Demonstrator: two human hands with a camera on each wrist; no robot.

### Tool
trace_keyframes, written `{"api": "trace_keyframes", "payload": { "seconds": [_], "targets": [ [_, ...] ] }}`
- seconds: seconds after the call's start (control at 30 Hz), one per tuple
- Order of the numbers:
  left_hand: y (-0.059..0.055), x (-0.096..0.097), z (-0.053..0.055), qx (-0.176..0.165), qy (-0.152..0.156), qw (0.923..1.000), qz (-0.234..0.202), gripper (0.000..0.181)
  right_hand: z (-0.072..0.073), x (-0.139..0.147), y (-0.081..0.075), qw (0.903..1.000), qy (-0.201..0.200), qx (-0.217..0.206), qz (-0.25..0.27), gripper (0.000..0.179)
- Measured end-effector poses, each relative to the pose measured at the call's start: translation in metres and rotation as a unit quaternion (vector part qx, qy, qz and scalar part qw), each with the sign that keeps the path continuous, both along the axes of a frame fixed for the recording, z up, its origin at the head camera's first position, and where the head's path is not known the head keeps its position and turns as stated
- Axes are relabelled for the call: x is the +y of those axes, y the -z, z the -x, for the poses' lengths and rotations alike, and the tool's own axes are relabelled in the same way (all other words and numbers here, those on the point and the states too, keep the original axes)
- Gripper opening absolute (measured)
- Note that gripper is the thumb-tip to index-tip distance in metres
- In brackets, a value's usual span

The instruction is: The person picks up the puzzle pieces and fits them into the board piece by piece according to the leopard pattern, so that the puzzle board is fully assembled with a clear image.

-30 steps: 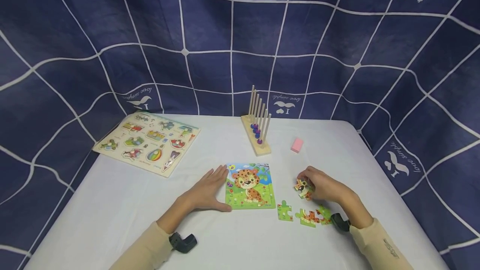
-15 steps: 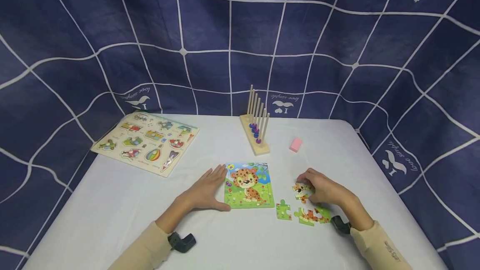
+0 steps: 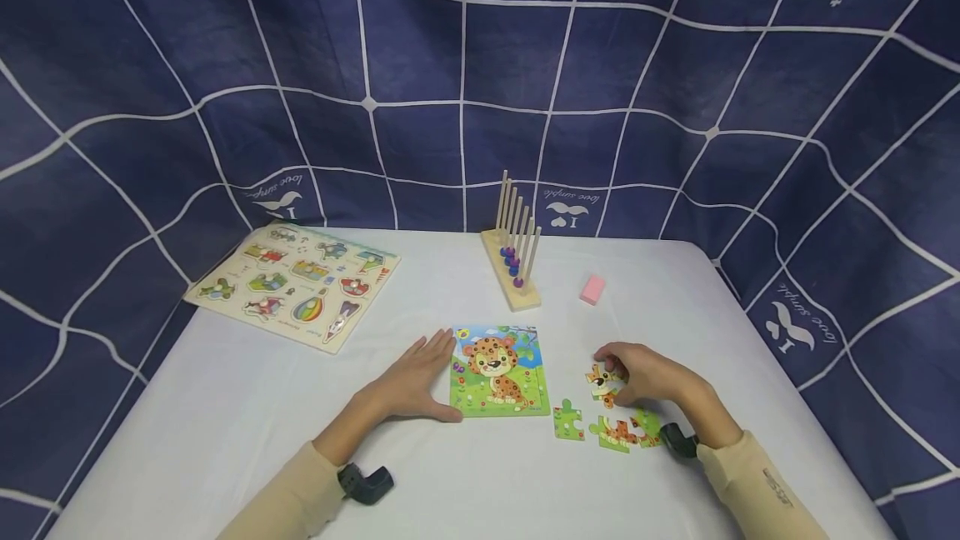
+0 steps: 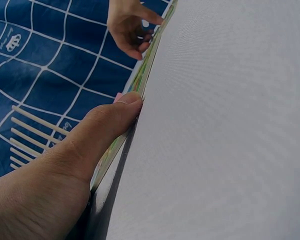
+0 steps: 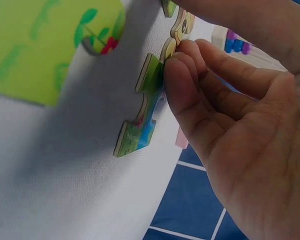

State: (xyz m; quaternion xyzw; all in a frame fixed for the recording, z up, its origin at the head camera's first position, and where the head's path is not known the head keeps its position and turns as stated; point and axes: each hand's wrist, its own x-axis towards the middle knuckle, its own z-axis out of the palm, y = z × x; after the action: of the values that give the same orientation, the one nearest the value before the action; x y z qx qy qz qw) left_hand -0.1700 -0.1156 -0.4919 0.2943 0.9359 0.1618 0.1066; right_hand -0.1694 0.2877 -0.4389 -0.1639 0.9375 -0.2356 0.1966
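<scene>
My left hand (image 3: pixel 408 382) lies along the left side of a square cartoon leopard picture board (image 3: pixel 498 373), its thumb at the lower left corner. In the left wrist view that thumb (image 4: pixel 107 125) presses on the board's edge. To the right, my right hand (image 3: pixel 651 373) holds small joined jigsaw pieces (image 3: pixel 600 379) with a leopard face, thumb and bent fingers at their edges. The right wrist view shows fingertips against a green and blue jigsaw piece (image 5: pixel 149 120). Near that hand lie a green corner piece (image 3: pixel 567 425) and joined leopard-body pieces (image 3: pixel 617 435).
A wooden peg stand (image 3: pixel 513 273) with purple and blue beads stands at the back. Right of it lies a pink block (image 3: pixel 592 289). A knobbed vehicle puzzle board (image 3: pixel 296 286) lies back left. Blue gridded cloth (image 3: pixel 465 48) hangs behind the white table (image 3: pixel 480 482).
The jigsaw pieces under my right hand have turned slightly and shifted a little left; the right fingers have moved a little down. My left hand stays at the picture board.
</scene>
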Motion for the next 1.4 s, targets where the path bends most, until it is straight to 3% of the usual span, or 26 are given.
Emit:
{"api": "trace_keyframes", "payload": {
  "seconds": [0.27, 0.57, 1.4],
  "targets": [
    [-0.002, 0.001, 0.000, -0.002, -0.001, 1.0000, -0.003, 0.126, 0.001, 0.001, -0.001, 1.0000, -0.001, -0.004, 0.007, 0.055],
    [-0.002, 0.001, -0.001, -0.009, -0.004, 0.9999, -0.009, 0.127, -0.005, 0.008, 0.004, 0.9990, -0.006, 0.044, -0.007, 0.051],
    [0.000, 0.002, 0.001, -0.006, -0.003, 1.0000, 0.004, 0.127, -0.007, 0.008, 0.008, 0.9988, -0.018, 0.045, 0.007, 0.053]
  ]
}}
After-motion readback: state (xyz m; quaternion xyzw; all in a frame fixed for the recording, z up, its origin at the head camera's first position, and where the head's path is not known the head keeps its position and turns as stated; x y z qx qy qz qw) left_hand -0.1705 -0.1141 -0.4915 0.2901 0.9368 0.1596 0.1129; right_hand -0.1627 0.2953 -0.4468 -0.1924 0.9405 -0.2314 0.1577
